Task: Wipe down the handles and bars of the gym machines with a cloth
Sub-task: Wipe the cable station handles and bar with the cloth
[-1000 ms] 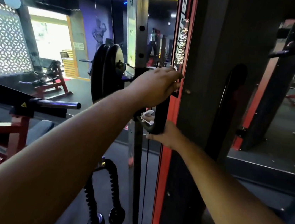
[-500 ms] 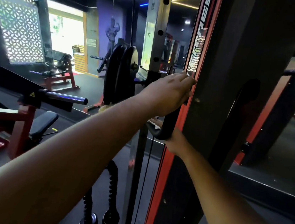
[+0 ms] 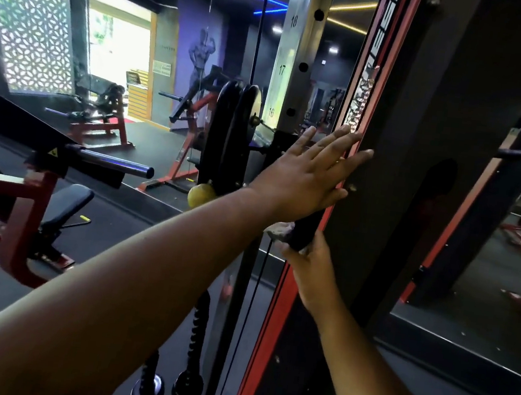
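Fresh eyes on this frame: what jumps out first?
The left hand, fingers spread flat, lies against the red-edged machine column at centre. Just below, the right hand holds a grey cloth around a black handle. Far left, a bright lattice window.

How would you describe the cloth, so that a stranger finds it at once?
Start at the tall black and red machine column. On its left edge hangs a black handle, gripped by the right hand. The cloth is the pale crumpled wad beside that handle, the only light thing there.
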`<state>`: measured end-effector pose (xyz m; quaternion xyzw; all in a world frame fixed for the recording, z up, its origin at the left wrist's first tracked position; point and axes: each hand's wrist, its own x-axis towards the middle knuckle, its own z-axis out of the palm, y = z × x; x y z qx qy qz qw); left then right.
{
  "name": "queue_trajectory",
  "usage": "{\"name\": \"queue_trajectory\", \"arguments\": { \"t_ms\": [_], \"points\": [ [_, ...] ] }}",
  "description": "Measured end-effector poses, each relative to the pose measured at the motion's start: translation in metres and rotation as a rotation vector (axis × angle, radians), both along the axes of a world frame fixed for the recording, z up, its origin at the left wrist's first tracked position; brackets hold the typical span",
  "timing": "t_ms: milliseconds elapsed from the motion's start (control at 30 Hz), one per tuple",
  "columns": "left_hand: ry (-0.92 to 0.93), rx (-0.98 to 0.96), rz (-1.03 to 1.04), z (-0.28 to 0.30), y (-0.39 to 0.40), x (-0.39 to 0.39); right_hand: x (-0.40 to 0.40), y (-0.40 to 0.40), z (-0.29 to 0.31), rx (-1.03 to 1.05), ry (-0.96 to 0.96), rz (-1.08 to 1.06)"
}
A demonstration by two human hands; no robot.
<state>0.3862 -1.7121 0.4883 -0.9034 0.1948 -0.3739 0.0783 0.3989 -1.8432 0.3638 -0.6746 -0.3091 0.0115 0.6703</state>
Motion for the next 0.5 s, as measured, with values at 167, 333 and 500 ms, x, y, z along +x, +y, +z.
{"name": "queue_trajectory", "arguments": {
  "t_ms": [167, 333, 500],
  "points": [
    [0.122, -0.222, -0.122, -0.002, 0.014, -0.002, -0.003, 0.002, 0.004, 0.15, 0.021, -0.068],
    [0.143, -0.249, 0.041, -0.013, 0.034, 0.002, -0.001, -0.011, -0.014, -0.163, -0.13, -0.117],
    [0.062, -0.187, -0.024, -0.007, 0.024, -0.002, 0.039, -0.026, -0.001, -0.6, -0.347, -0.124]
  ]
}}
